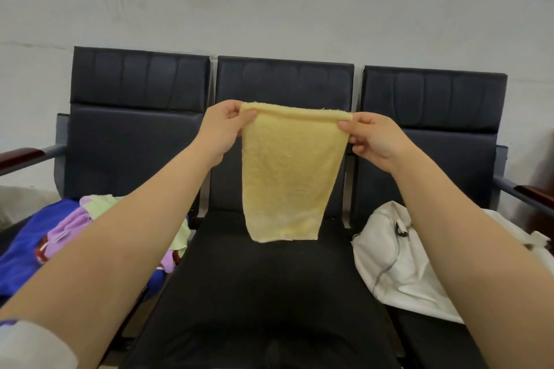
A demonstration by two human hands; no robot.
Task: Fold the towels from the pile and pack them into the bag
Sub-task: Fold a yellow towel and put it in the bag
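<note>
A yellow towel (287, 174) hangs doubled over in the air above the middle seat. My left hand (223, 129) pinches its top left corner and my right hand (370, 136) pinches its top right corner. The towel's lower edge ends a little above the seat cushion. On the left seat lies the pile of towels (60, 237) in blue, purple and light green, partly hidden by my left forearm. A white bag (398, 260) rests on the right seat, partly behind my right forearm.
A row of three dark padded chairs (254, 293) stands against a pale wall. Wood-topped armrests (22, 156) stick out at both ends of the row.
</note>
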